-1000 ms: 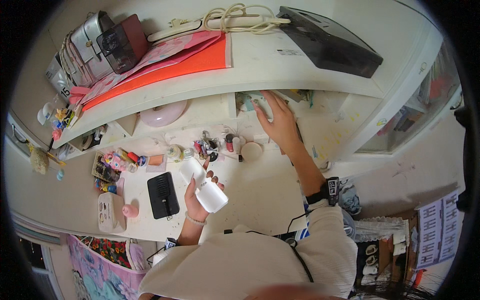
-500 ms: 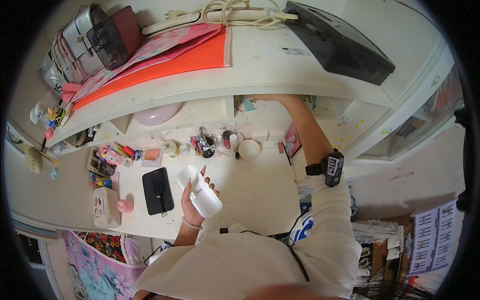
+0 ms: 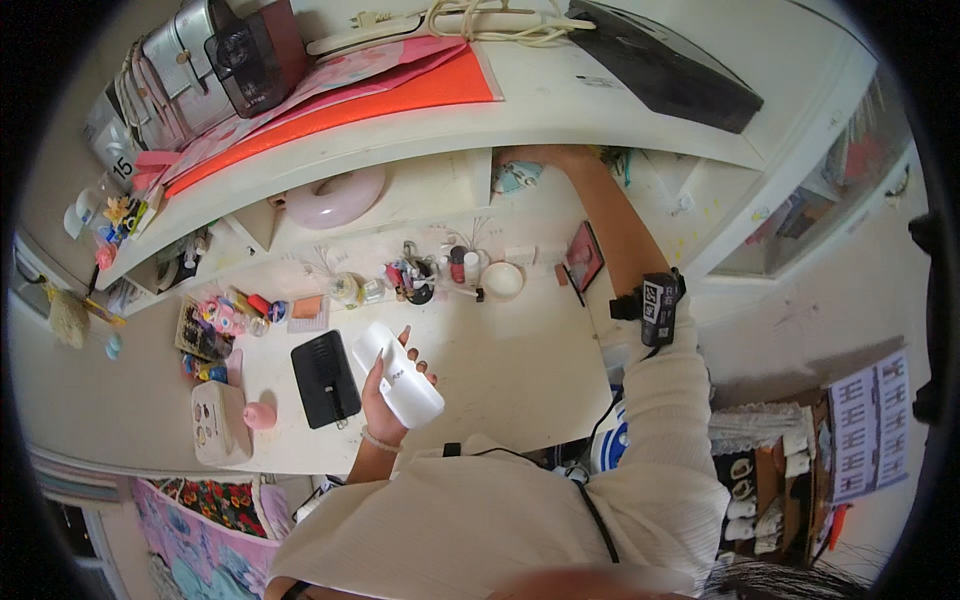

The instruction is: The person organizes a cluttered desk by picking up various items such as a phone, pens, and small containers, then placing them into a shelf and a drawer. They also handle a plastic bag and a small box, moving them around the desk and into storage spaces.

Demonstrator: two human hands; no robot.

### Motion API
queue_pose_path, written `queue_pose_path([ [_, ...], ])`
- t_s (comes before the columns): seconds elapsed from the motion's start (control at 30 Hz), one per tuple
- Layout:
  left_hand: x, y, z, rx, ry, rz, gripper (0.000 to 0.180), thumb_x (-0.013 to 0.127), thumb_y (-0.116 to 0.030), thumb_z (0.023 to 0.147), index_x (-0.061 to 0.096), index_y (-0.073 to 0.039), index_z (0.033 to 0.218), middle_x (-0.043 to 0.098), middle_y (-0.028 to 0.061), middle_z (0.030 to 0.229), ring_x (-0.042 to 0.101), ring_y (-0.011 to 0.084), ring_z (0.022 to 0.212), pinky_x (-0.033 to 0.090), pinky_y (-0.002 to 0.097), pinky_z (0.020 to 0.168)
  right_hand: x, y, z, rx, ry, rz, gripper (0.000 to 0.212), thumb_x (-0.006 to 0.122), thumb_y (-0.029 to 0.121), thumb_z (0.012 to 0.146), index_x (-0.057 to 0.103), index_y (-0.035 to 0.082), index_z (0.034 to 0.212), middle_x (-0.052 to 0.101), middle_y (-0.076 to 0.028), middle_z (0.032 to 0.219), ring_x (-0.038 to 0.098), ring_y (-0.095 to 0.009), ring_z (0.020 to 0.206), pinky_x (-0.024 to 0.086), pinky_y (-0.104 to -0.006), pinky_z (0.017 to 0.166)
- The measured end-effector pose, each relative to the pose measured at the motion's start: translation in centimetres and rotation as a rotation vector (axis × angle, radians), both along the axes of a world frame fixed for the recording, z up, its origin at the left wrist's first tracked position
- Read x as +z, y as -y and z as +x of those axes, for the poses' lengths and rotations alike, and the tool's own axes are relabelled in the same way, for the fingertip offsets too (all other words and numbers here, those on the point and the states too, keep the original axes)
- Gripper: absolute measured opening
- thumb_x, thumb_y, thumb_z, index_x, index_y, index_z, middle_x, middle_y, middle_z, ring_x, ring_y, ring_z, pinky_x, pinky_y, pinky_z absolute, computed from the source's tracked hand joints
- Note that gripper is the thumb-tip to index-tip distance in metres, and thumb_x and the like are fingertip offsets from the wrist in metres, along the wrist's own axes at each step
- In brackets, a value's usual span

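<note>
A white, rounded oblong case (image 3: 402, 385) rests in my left hand (image 3: 380, 398), the thumb on one side and the fingers wrapped round the other. It is tilted above the desk, just right of a black tray (image 3: 322, 380) with a black hairbrush (image 3: 325, 372) on it. My right arm stretches up to the cubby under the upper shelf, a black device strapped at its wrist. There my right hand (image 3: 550, 156) shows only in part; the shelf edge hides its fingers. Close by it lies a light blue, patterned item (image 3: 518, 177).
The upper shelf (image 3: 560, 110) overhangs the cubbies, one of which holds a pale pink ring-shaped thing (image 3: 335, 200). Along the desk's back stand small bottles, a black cup of sticks (image 3: 412, 280) and a white bowl (image 3: 502, 281). A pink-screened tablet-like thing (image 3: 584, 256) leans at the right.
The view has tilted, so more of the cubbies shows, the light blue item included. My right hand stays reached into the cubby; my left keeps hold of the white case.
</note>
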State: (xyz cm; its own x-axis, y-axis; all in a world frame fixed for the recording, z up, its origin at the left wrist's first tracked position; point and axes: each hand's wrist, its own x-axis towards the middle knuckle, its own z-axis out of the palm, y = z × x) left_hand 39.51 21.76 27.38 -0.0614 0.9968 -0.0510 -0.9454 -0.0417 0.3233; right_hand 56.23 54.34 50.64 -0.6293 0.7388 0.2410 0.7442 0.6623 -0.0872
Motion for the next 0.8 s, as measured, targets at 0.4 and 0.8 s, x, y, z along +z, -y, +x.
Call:
queue_pose_path([
  [0.4, -1.6, 7.6, -7.9, 0.137, -0.075, 0.008, 0.06, 0.051, -0.035, 0.094, 0.034, -0.01, 0.146, 0.054, 0.0045, 0.104, 0.054, 0.0195, 0.093, 0.047, 0.0433, 0.088, -1.7, -3.7, 1.2, -0.14, -0.016, 0.306, 0.064, 0.076, 0.039, 0.068, 0.062, 0.006, 0.121, 0.063, -0.016, 0.12, 0.059, -0.033, 0.107, 0.046, -0.0383, 0.094],
  [0.8, -2.6, 9.7, -11.3, 0.204, -0.011, 0.081, 0.059, 0.051, -0.034, 0.095, 0.032, -0.012, 0.147, 0.057, 0.0069, 0.107, 0.057, 0.0204, 0.094, 0.047, 0.0389, 0.089, -6.9, -11.3, 5.4, -0.312, -0.039, 1.09, 0.049, 0.07, 0.027, 0.079, 0.06, 0.003, 0.12, 0.063, -0.018, 0.118, 0.059, -0.033, 0.107, 0.047, -0.0372, 0.092],
])
